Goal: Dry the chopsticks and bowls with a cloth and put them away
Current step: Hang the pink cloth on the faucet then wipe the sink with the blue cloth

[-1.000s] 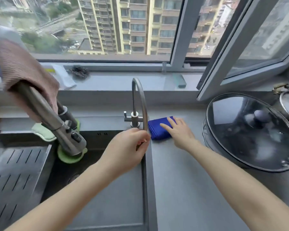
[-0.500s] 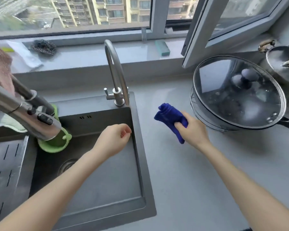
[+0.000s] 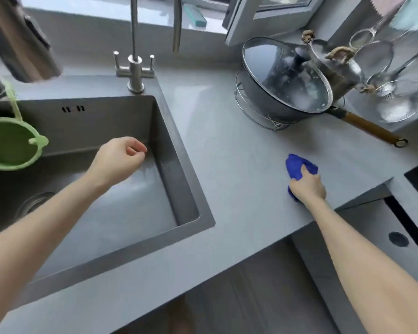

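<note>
My right hand [image 3: 308, 186] grips a bunched blue cloth [image 3: 297, 168] just above the grey counter [image 3: 227, 145], near its front right edge. My left hand [image 3: 120, 159] hovers over the right side of the dark sink [image 3: 101, 189], its fingers loosely curled and holding nothing. No chopsticks or bowls show in this view.
A lidded wok [image 3: 285, 75] with a wooden handle sits on a wire stand at the back right, beside a steel pot [image 3: 333, 66] and hanging strainers [image 3: 393, 97]. A small tap [image 3: 134, 66] stands behind the sink; a green strainer [image 3: 10, 143] hangs at the left.
My right hand lifted the blue cloth from beside the tap and carried it toward me and to the right. My left hand left the tap and dropped over the sink. The view tilted down.
</note>
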{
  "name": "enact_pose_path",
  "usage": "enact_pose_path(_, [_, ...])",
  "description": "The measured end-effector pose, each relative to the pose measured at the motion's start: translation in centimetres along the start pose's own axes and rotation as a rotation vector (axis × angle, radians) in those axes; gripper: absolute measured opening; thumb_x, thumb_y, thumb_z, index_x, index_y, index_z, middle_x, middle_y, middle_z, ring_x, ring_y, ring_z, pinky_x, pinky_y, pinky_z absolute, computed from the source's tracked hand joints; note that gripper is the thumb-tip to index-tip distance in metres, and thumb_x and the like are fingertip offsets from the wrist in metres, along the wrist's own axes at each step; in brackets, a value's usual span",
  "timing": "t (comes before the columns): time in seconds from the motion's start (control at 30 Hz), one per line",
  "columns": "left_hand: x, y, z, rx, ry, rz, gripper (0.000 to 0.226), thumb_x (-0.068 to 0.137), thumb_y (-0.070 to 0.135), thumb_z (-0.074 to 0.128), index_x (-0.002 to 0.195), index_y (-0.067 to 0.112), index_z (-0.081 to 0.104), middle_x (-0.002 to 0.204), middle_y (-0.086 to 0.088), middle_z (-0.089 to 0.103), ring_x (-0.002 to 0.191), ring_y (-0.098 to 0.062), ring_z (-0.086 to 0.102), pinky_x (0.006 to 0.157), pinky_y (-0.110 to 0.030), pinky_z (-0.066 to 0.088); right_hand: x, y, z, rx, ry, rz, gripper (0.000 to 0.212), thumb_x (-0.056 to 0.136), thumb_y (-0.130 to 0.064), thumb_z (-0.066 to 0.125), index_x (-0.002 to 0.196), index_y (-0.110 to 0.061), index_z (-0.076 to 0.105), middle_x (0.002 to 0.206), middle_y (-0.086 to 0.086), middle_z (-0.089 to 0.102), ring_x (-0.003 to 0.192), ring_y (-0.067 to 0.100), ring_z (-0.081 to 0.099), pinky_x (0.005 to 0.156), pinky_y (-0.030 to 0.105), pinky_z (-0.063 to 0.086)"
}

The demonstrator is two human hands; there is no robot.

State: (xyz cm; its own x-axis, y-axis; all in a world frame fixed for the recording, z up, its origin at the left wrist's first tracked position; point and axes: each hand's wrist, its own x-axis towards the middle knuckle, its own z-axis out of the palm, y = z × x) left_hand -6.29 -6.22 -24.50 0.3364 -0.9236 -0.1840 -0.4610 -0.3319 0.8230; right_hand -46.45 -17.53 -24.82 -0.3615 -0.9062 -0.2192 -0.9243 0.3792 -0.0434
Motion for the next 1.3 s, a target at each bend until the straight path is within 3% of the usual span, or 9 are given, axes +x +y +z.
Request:
enact_pose_path(0.3, [-2.9,-2.5,-3.1,-0.095,0.007,0.003,0.019,0.081,0.011,0.05,0.086,0.02,0.065,0.084,-0.01,0.07,0.082,-0.032,0.067,0.078,-0.043,0.057,-19.4,-10.1,6.1,0.06,0.02,-0.343,0.061,0.091,-0.021,0.045,0.148,-0.023,0.026,0.122,0.017,0.044,0.102,0.04,0.054,0.086,0.035,0.042])
enact_pose_path(0.47, [-3.1,-1.3,-3.9,-0.137,0.017,-0.01,0.019,0.083,0.008,0.049,0.086,0.018,0.065,0.085,-0.012,0.07,0.085,-0.033,0.067,0.081,-0.045,0.057,-22.1,-14.7,5.2,0.635,-0.294,-0.497,0.06,0.071,-0.027,0.04,0.129,-0.033,0.053,0.112,0.006,0.062,0.103,0.028,0.06,0.091,0.04,0.051])
enact_pose_path(0.57, [-2.6,-0.9,-4.2,-0.168,0.026,-0.026,0.02,0.085,0.006,0.048,0.091,0.012,0.066,0.085,-0.014,0.07,0.082,-0.032,0.068,0.08,-0.041,0.057,-19.4,-11.9,2.4,0.946,-0.121,-0.335,0.053,0.07,-0.017,0.043,0.12,-0.025,0.059,0.105,-0.001,0.067,0.096,0.021,0.063,0.079,0.036,0.054])
enact_pose_path(0.67, [-1.8,-0.6,-4.3,-0.194,0.016,-0.029,0.023,0.085,0.005,0.047,0.096,0.007,0.067,0.086,-0.015,0.07,0.077,-0.03,0.066,0.077,-0.038,0.056,-13.3,-6.2,0.0,0.959,0.044,-0.133,0.043,0.081,-0.01,0.043,0.12,-0.025,0.054,0.106,0.004,0.062,0.086,0.026,0.059,0.057,0.032,0.05])
enact_pose_path(0.8, [-0.4,-0.1,-4.7,-0.2,-0.003,-0.002,0.019,0.086,0.006,0.05,0.093,0.009,0.067,0.084,-0.013,0.07,0.079,-0.029,0.067,0.078,-0.038,0.057,-5.0,-0.1,0.4,0.576,0.057,0.134,0.056,0.076,-0.033,0.05,0.131,-0.023,0.042,0.126,0.013,0.055,0.101,0.033,0.056,0.085,0.041,0.051])
enact_pose_path(0.87, [0.5,-0.2,-4.5,-0.187,-0.013,0.002,0.017,0.085,0.008,0.052,0.091,0.012,0.067,0.083,-0.011,0.07,0.078,-0.028,0.068,0.078,-0.038,0.057,-2.1,-0.5,1.8,0.333,0.09,0.185,0.057,0.087,-0.041,0.05,0.139,-0.023,0.036,0.133,0.018,0.044,0.109,0.039,0.053,0.094,0.044,0.046])
enact_pose_path(1.1, [3.8,-0.1,-2.1,-0.262,0.042,-0.063,0.015,0.091,0.014,0.052,0.094,0.01,0.066,0.082,-0.009,0.069,0.072,-0.02,0.064,0.068,-0.028,0.054,-3.5,-14.6,5.1,0.145,0.163,-0.416,0.055,0.093,-0.025,0.045,0.147,-0.024,0.031,0.13,0.017,0.042,0.114,0.037,0.045,0.095,0.038,0.039])
enact_pose_path(1.2, [4.4,0.0,-1.9,-0.324,0.079,-0.093,0.017,0.091,0.015,0.051,0.095,0.009,0.066,0.082,-0.011,0.069,0.073,-0.02,0.064,0.07,-0.03,0.055,-9.3,-17.9,7.0,0.168,0.154,-0.687,0.057,0.087,-0.026,0.041,0.144,-0.02,0.039,0.122,0.017,0.048,0.105,0.037,0.048,0.092,0.039,0.039])
enact_pose_path(1.3, [4.8,0.1,-2.2,-0.337,0.103,-0.11,0.017,0.091,0.015,0.051,0.095,0.008,0.066,0.082,-0.011,0.068,0.073,-0.02,0.064,0.072,-0.031,0.055,-11.6,-18.7,6.3,0.394,-0.023,-0.745,0.05,0.092,-0.021,0.044,0.142,-0.022,0.041,0.117,0.008,0.048,0.102,0.025,0.052,0.091,0.029,0.041])
